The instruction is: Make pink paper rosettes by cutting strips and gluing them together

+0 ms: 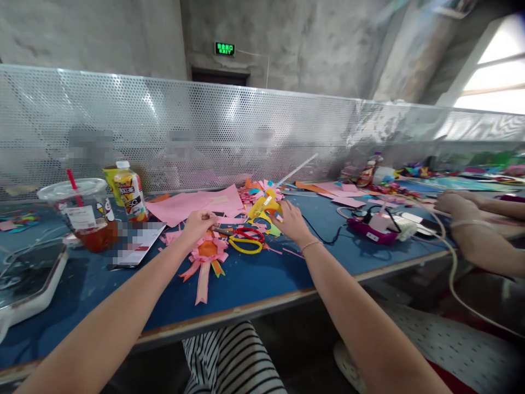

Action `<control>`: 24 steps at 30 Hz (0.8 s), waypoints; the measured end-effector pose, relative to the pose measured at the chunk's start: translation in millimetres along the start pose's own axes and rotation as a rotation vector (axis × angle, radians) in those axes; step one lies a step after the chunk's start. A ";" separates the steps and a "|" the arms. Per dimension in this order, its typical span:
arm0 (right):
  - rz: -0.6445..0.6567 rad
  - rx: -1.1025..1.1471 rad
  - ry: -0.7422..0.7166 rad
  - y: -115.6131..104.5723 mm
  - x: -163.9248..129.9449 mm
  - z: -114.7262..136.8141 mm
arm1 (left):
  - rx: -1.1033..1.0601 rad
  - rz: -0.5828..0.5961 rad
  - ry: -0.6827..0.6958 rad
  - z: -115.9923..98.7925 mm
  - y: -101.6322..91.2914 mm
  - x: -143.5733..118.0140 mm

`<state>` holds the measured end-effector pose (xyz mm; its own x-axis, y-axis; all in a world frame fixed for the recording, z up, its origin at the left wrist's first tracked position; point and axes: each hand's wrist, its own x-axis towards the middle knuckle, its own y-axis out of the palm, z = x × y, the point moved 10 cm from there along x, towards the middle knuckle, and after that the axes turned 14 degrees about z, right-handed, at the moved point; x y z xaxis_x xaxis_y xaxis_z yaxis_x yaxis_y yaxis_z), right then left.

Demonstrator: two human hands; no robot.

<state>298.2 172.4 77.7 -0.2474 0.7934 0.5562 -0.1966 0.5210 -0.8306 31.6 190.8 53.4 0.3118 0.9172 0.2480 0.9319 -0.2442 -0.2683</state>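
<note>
- The left hand [199, 223] rests on the blue table [254, 284], fingers curled narrow over the top of a pink and orange paper rosette [208, 253]; whether it pinches the paper or only presses it I cannot tell.
- The rosette lies flat near the table's front, its ribbon tails trailing toward the edge.
- The right hand [289, 221] reaches further back, fingers closed around a yellow glue gun [264, 208], its tip pointing left toward the left hand.
- Scissors [245, 239] with red and yellow handles lie between the two hands, just right of the rosette.
- Pink paper sheets [197, 207] and a heap of coloured scraps [258, 191] lie behind the hands.
- On the left stand a lidded cup [82, 216] of brown drink with a red straw, and a bottle [130, 192] beside it; a printed card [137, 243] lies in front of them.
- A white device [30, 279] sits at the far left edge.
- To the right, a magenta gadget [371, 230] with cables lies on the table, near another person's forearms [479, 230].
- A perforated metal screen [262, 131] runs along the table's back.
</note>
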 end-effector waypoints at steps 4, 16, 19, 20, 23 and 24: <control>-0.016 0.004 0.029 0.6 0.6 -6.3 | 0.037 0.008 0.003 0.7 -0.8 0.6; 0.045 -0.052 0.016 1.0 1.1 -1.4 | 0.029 -0.003 0.002 -2.9 -1.9 -1.2; 0.048 -0.042 0.019 0.7 1.0 -2.1 | 0.009 -0.005 -0.006 -4.1 -1.5 -1.8; 0.048 -0.038 0.019 0.6 0.9 -2.1 | 0.003 -0.006 -0.006 -4.1 -1.6 -2.0; 0.058 -0.032 0.018 0.9 0.9 -2.0 | -0.007 -0.006 0.004 -3.4 -2.0 -1.7; 0.061 -0.030 0.018 1.0 0.9 -2.0 | -0.006 -0.007 0.008 -3.0 -2.2 -1.5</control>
<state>299.7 174.3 77.3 -0.2408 0.8293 0.5043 -0.1527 0.4807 -0.8635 29.6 189.1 56.4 0.3069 0.9163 0.2575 0.9352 -0.2400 -0.2605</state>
